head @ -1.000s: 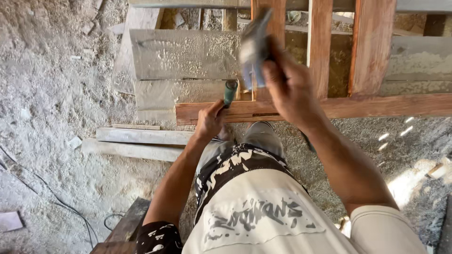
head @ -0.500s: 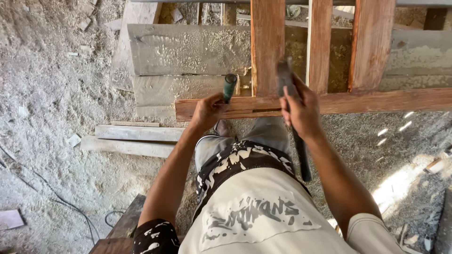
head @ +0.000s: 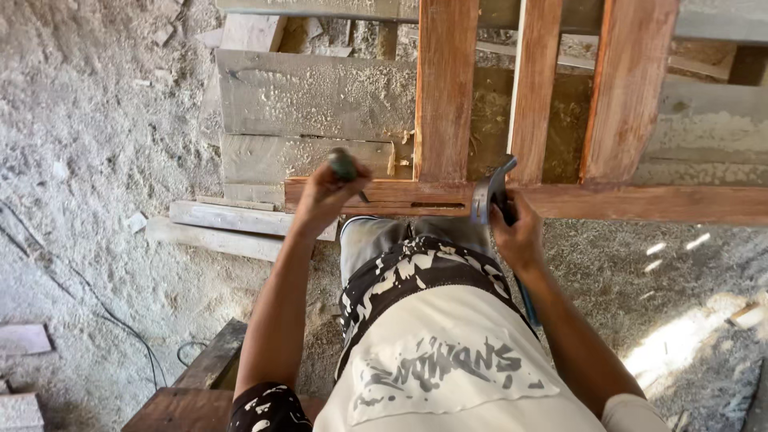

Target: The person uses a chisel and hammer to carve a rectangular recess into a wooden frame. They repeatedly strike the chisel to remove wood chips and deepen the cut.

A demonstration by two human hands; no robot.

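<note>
My left hand [head: 328,194] grips a green-handled chisel [head: 343,164] held against the near rail of a reddish wooden frame [head: 608,202]. A narrow slot [head: 437,206] is cut in that rail just right of the chisel. My right hand [head: 518,234] holds a claw hammer [head: 490,190] with its metal head lowered beside the rail, right of the slot. Three upright slats [head: 445,88] rise from the rail. My legs and patterned shirt fill the lower middle of the view.
Grey planks [head: 312,96] dusted with sawdust lie under the frame. Loose boards [head: 232,228] sit at the left. A dark cable [head: 96,312] runs over the dusty ground. A dark wooden piece [head: 204,380] lies at lower left.
My right hand brought the hammer down from a raised position to the rail. The left hand with the chisel shifted slightly left and lifted.
</note>
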